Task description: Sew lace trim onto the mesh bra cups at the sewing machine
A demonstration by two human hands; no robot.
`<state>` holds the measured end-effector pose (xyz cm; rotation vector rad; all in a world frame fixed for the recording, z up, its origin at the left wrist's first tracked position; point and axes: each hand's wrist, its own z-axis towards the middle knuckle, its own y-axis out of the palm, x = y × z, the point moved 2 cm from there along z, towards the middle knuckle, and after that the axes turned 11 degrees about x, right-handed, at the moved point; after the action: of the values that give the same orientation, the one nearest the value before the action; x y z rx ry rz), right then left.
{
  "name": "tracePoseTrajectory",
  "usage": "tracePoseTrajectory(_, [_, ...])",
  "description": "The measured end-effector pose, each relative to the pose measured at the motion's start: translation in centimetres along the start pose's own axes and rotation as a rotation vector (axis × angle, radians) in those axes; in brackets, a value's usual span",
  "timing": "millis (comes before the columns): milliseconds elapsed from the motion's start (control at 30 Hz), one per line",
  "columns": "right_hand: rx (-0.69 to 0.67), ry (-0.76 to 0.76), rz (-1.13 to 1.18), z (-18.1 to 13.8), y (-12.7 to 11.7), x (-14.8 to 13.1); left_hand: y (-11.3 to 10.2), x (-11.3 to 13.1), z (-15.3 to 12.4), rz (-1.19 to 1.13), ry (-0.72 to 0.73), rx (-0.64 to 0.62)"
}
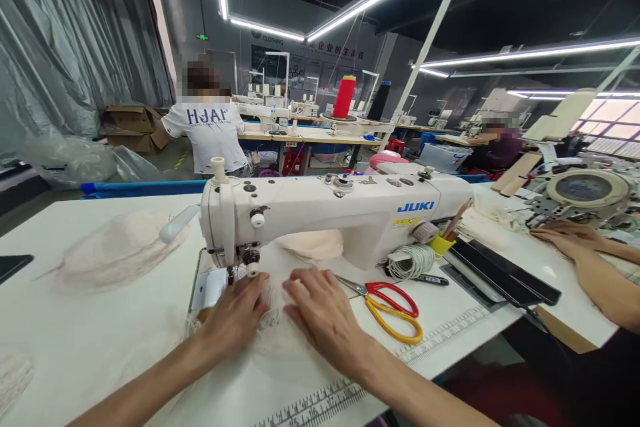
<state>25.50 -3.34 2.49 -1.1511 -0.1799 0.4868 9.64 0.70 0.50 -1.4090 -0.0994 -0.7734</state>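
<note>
A white JUKI sewing machine (320, 213) stands in front of me. Sheer off-white fabric (273, 340) with a gathered, stringy strip lies under my hands, right of the needle area. Close beside the needle, my left hand (235, 310) is closed on the fabric's edge, its fingers bunched together and partly hiding the presser foot. My right hand (325, 317) rests flat on the fabric with fingers apart, a short gap from the left. Scissors (393, 307) with one red and one yellow handle lie just right of that hand, blades pointing toward it.
More sheer fabric (120, 247) is heaped at the left. A cord coil (413, 261), a black marker (433, 279) and a yellow holder (443, 243) sit by the machine's base. Printed rulers (320, 407) run along the front edge. A co-worker's hands (575, 247) work at the right.
</note>
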Motion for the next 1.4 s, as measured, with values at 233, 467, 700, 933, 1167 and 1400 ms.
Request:
tracePoseTrajectory(233, [0.14, -0.233, -0.09, -3.2, 1.7, 0.2, -7.5, -2.8, -8.5, 0.196, 0.118, 0.179])
tracePoseTrajectory(467, [0.279, -0.235, -0.284, -1.5, 0.6, -1.5, -7.3, -7.1, -16.1, 0.349, 0.123, 0.115])
tracePoseTrajectory(700, [0.206, -0.512, 0.093, -0.3, 0.8, -9.0, -6.4, -2.9, -13.1, 0.307, 0.118, 0.026])
tracePoseTrajectory(933, [0.207, -0.512, 0.322, 0.1, 1.8, -7.6, -7.5, -4.1, -7.2, 0.029, 0.226, 0.191])
tracePoseTrajectory(1167, [0.224, -0.512, 0.378, 0.0, 1.4, -6.8, -6.9, -4.9, -4.2, -0.254, -0.065, -0.073])
tracePoseTrajectory(1400, [0.251, -0.51, 0.261, 1.3, 3.5, -6.5, -6.2, -5.6, -3.7, -0.186, -0.088, -0.106])
